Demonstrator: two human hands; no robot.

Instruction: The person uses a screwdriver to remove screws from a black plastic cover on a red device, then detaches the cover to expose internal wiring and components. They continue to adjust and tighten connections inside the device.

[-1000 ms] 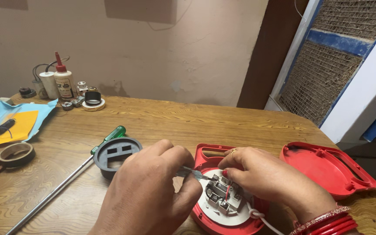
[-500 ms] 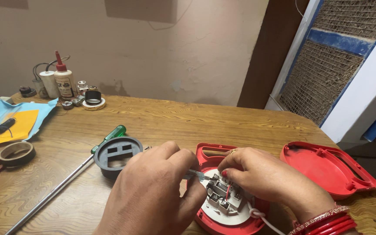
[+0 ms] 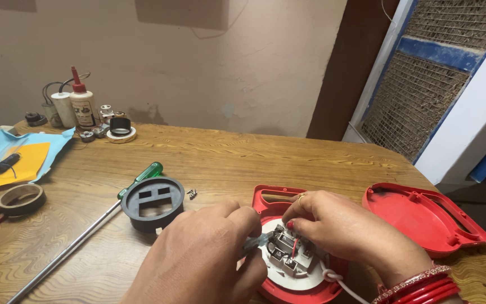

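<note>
Near the tabletop's (image 3: 310,163) front edge, your left hand (image 3: 209,259) pinches a small tool (image 3: 254,243); your right hand (image 3: 338,225) fingertips hold the red wire (image 3: 293,247) in the white socket plate (image 3: 293,270). Thin wire is probably fragile; steady the rigid red housing (image 3: 271,197).
</note>
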